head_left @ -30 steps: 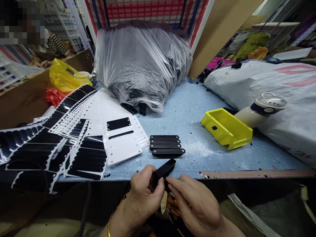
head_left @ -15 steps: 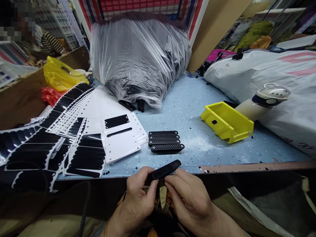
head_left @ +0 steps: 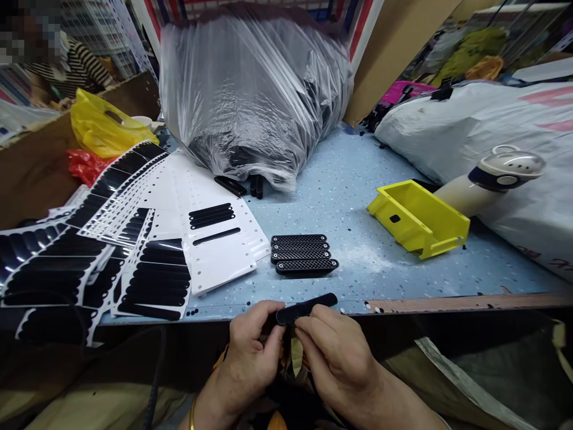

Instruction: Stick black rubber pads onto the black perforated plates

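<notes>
Just in front of the table edge, my left hand grips the near end of a narrow black plastic bar with rounded ends, between thumb and fingers. My right hand is closed around the bar's middle and lower edge, thumb and index finger pressed together there. Beyond my hands lies a stack of similar black bars with a mesh-textured face and a small round fitting at each end. To its left, black adhesive strips sit on a white backing sheet.
Sheets of black strips fan out at left, near yellow and red bags. A large clear bag of black items stands behind. At right are a yellow bin, a bottle and a white sack. Another person sits far left.
The bar's upper face now looks evenly covered, where a raised strip end showed before. My right hand has shifted slightly left along it. The whole view has moved a little.
</notes>
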A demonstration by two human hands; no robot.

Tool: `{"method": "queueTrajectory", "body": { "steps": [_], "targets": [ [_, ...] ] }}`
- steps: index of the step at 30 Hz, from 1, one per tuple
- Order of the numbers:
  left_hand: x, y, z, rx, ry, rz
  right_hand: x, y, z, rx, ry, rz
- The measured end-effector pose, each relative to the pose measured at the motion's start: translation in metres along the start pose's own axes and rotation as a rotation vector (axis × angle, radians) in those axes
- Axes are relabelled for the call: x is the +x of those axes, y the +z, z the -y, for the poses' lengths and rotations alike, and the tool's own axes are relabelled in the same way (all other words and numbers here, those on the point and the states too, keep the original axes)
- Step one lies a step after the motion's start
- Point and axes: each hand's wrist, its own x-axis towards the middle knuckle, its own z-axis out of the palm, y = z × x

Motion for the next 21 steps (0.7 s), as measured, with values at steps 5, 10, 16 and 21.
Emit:
{"method": "queueTrajectory", "body": {
  "steps": [5, 10, 16, 21],
  "targets": [
    [0.02, 0.001, 0.027, 0.228, 0.252, -0.046, 0.001, 0.009, -0.018, 0.007, 0.036, -0.005],
    [0.034, -0.003, 0.031, 0.201, 0.266, 0.07, 0.0, 0.019, -0.031, -0.022, 0.039, -0.003],
    [0.031, -0.003, 0.036, 0.109, 0.236, 0.039, 0.004, 0.02, -0.028, 0.002, 0.03, 0.047],
    [0.031, -0.002, 0.041, 0.086, 0.25, 0.056, 0.005, 0.021, -0.028, -0.008, 0.049, 0.104]
  ]
}}
